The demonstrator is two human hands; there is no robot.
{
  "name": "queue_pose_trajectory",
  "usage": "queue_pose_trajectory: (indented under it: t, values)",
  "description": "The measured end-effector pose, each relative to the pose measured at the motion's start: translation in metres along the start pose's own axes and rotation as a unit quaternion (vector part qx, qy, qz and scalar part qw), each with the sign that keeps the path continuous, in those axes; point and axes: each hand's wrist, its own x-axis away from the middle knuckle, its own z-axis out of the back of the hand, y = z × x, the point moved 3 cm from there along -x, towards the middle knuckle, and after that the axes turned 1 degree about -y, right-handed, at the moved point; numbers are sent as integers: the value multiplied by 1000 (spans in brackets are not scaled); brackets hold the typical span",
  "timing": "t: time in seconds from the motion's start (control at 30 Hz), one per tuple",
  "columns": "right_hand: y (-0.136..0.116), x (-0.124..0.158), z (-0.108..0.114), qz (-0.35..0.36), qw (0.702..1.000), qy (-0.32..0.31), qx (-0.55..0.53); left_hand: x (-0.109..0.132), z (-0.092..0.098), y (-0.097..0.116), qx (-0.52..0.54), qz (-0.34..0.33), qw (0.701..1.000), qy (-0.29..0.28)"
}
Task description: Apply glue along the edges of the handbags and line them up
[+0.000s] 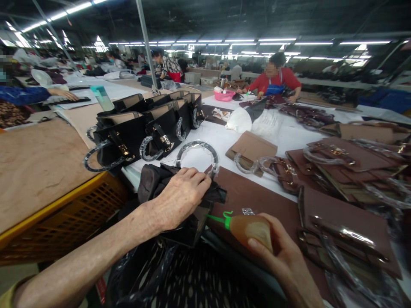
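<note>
My left hand (pixel 183 194) bends over a black handbag (pixel 154 182) at the table's near edge, its fingers closed on the bag's dark fabric. A plastic-wrapped round handle (pixel 198 147) stands up from the bag just beyond my knuckles. In my right hand (pixel 282 252) is a glue bottle (pixel 252 229) of amber colour with a green nozzle. The bottle lies nearly level, and its thin tip points left at the bag's opening, close below my left fingers. Whether the tip touches the bag I cannot tell.
Several finished-looking black handbags (pixel 128 134) stand at the back left. Brown handbags (pixel 349 222) with wrapped handles pile up on the right. A yellow crate (pixel 73 218) is at the left, a pink basin (pixel 224 95) farther back. A person in red (pixel 272 81) works across the table.
</note>
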Motion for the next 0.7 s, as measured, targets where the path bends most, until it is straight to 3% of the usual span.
queue_pose_trajectory:
  t: [0.2, 0.3, 0.5, 0.7]
  values:
    - [14, -20, -4, 71, 993, 54, 73, -12, 12, -10, 9, 16, 1000, -21]
    - [18, -22, -8, 149, 981, 53, 116, -20, 14, -21, 17, 16, 1000, -16]
    - [26, -29, -12, 364, 904, 80, 208, -37, 7, -45, 32, -4, 999, 8]
    - [17, -25, -7, 434, 862, 94, 243, -62, 6, -68, 51, 3, 999, -9]
